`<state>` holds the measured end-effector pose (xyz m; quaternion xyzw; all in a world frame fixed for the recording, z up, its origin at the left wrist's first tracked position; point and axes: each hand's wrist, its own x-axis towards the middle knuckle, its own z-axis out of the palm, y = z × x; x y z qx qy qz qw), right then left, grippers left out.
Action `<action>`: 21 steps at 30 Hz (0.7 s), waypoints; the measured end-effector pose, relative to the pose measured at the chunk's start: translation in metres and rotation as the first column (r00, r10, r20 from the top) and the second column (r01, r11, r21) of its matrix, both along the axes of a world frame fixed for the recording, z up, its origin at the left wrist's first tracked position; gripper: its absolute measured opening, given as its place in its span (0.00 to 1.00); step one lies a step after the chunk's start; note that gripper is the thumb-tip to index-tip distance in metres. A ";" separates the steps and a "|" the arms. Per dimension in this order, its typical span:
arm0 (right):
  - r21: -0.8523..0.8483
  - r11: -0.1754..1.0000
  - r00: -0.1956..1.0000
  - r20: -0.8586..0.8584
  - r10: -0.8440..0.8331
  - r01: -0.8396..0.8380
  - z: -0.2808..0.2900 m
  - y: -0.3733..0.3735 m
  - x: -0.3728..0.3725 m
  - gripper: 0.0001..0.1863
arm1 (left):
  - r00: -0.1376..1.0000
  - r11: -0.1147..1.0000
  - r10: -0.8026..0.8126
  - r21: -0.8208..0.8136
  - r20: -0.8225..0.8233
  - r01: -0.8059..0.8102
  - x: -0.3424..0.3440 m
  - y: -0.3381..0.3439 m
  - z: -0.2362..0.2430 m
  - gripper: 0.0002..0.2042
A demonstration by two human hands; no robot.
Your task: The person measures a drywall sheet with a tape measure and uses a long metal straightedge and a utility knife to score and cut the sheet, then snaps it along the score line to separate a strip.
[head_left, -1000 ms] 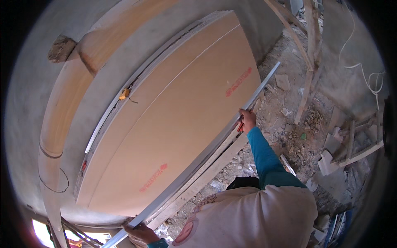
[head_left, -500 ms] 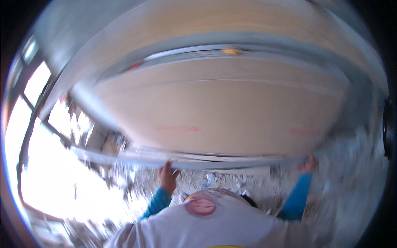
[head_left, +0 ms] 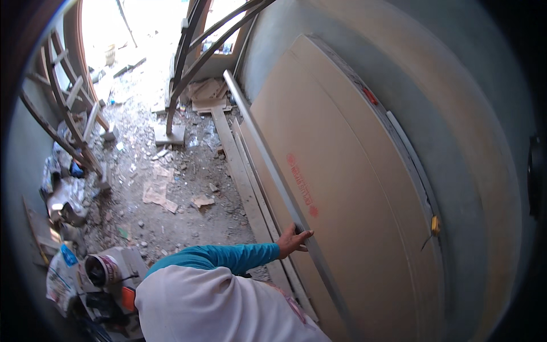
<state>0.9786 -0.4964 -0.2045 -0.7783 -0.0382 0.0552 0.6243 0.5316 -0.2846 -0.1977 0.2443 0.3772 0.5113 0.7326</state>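
Observation:
A long grey metal profile (head_left: 268,157) slants across the face of a large beige board (head_left: 353,188) that leans against the wall on the right. My left hand (head_left: 293,241), in a teal sleeve, is closed around the edge of the profile partway along its length. The profile's far end rises near the doorway, and its near end runs out at the lower edge. My right hand is outside the picture. On the board's top edge rest a red-handled tool (head_left: 370,96), a pale metal strip (head_left: 405,142) and a yellow tape measure (head_left: 436,226).
Rubble and scraps cover the floor (head_left: 188,188). A wooden trestle (head_left: 181,74) stands by the bright doorway, and a ladder-like frame (head_left: 71,114) leans at left. A bucket (head_left: 102,270) and bags sit lower left. Planks (head_left: 245,182) lie along the board's foot.
The view has turned left toward the doorway, and the blur is gone. Both hands held the profile before; now only the left shows on it, and the right has left the picture.

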 end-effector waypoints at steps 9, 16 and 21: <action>0.021 0.997 0.993 0.095 -0.072 0.070 0.030 0.110 -0.025 0.21 | 0.984 0.971 0.175 0.159 0.021 -0.177 -0.010 0.156 -0.063 0.31; 0.161 0.966 0.971 0.094 -0.221 0.204 -0.005 0.173 -0.004 0.18 | 0.844 0.832 0.484 0.419 -0.230 -0.363 0.003 0.277 -0.093 0.23; 0.253 0.924 0.944 0.085 -0.318 0.289 -0.057 0.218 0.015 0.16 | 0.752 0.638 0.659 0.555 -0.036 -0.533 0.024 0.367 -0.139 0.20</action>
